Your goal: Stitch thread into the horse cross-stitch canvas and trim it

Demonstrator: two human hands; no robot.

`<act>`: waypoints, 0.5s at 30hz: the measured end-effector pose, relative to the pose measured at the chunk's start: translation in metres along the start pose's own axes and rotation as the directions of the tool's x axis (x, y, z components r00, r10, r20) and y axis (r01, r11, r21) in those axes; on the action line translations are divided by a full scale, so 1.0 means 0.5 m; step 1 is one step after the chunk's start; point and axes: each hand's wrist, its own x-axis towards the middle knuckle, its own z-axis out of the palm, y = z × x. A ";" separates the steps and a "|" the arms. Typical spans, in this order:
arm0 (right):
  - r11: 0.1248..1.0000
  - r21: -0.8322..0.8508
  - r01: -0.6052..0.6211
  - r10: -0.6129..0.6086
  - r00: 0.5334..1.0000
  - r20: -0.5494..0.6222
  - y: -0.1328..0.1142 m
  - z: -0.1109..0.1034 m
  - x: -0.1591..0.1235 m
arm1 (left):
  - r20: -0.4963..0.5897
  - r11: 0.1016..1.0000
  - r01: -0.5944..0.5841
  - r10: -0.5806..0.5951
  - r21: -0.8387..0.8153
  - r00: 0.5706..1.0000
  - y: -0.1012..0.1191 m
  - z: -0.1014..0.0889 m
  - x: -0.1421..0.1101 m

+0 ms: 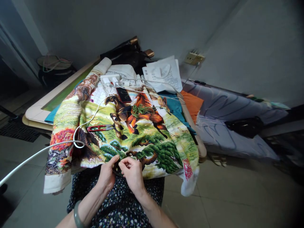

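Observation:
A cross-stitch cloth (142,142) with horses and green trees is spread over the table and hangs toward my lap. At its near edge my left hand (108,174) grips the fabric, thumb on top and fingers hidden underneath. Just beside it, my right hand (132,173) is closed in a pinch close to the stitched surface; whatever is in the fingertips is too small to make out. Red-handled thread snips (100,128) lie on the cloth beyond my left hand. A tangle of green thread (140,110) rests on the horses.
The cloth's left side is a thick roll (64,136). A white cable (35,155) loops across it. A phone (123,95), a power strip (109,78) and a white printed bag (162,74) lie farther back. The table's pale edge (35,110) shows at left.

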 end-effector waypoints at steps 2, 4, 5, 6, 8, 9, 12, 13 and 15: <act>1.000 0.017 -0.001 0.001 1.000 -0.010 0.005 0.003 -0.003 | -0.006 1.000 -0.007 0.007 0.000 1.000 0.001 0.002 0.000; 1.000 0.018 0.009 -0.008 1.000 -0.017 0.009 0.005 -0.005 | -0.012 1.000 -0.013 0.013 -0.003 1.000 0.001 0.004 0.000; 1.000 0.015 0.018 -0.018 1.000 -0.020 0.011 0.005 -0.006 | -0.015 1.000 -0.013 0.013 -0.005 1.000 0.001 0.005 -0.001; 1.000 0.008 0.031 -0.030 0.999 -0.024 0.013 0.006 -0.006 | -0.016 1.000 -0.011 0.011 -0.006 1.000 0.002 0.006 -0.002; 0.998 -0.020 0.067 -0.067 0.997 -0.038 0.015 0.007 -0.008 | -0.016 1.000 -0.005 0.005 -0.005 1.000 0.003 0.008 -0.004; 0.995 -0.040 0.090 -0.092 0.995 -0.049 0.016 0.007 -0.008 | -0.015 1.000 0.000 0.000 -0.003 1.000 0.003 0.008 -0.004; 0.981 -0.109 0.162 -0.172 0.981 -0.086 0.019 0.007 -0.010 | -0.013 1.000 0.004 -0.004 0.000 1.000 0.004 0.010 -0.004; 0.975 -0.126 0.181 -0.194 0.977 -0.094 0.019 0.007 -0.010 | -0.012 1.000 0.003 -0.003 -0.002 1.000 0.004 0.010 -0.004; 0.967 -0.147 0.209 -0.225 0.969 -0.102 0.020 0.008 -0.010 | -0.010 1.000 0.001 -0.001 -0.004 1.000 0.003 0.009 -0.003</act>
